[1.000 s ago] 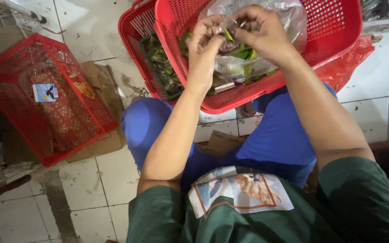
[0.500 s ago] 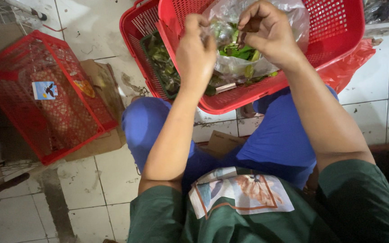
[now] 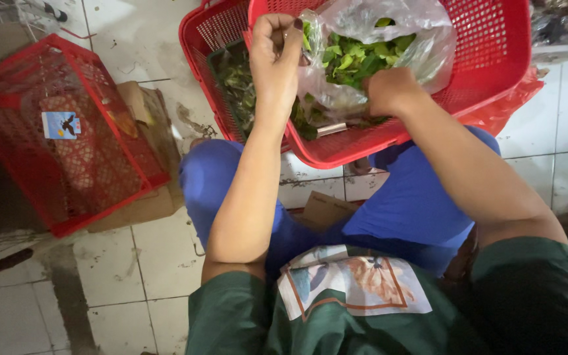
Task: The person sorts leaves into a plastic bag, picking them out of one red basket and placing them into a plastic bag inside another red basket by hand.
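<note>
A clear plastic bag (image 3: 422, 46) full of green leaves (image 3: 356, 56) lies in a red plastic basket (image 3: 488, 39) that rests on my knees. My left hand (image 3: 276, 62) pinches the bag's left edge and lifts it. Lower down, my right hand (image 3: 389, 91) is closed on the bag's near side, so the mouth gapes and the leaves show. A second red basket (image 3: 202, 39) sits under the first, to its left, with darker leaves (image 3: 238, 79) in it.
A red wire-mesh crate (image 3: 60, 131) lies tilted on flattened cardboard (image 3: 146, 197) at the left. White floor tiles (image 3: 100, 283), wet and stained, spread below it. A red plastic bag (image 3: 504, 105) hangs under the basket at the right.
Both hands were together at the bag's top. They have pulled apart, the left up and left, the right downward, and the bag's mouth now stands wider with more leaves showing.
</note>
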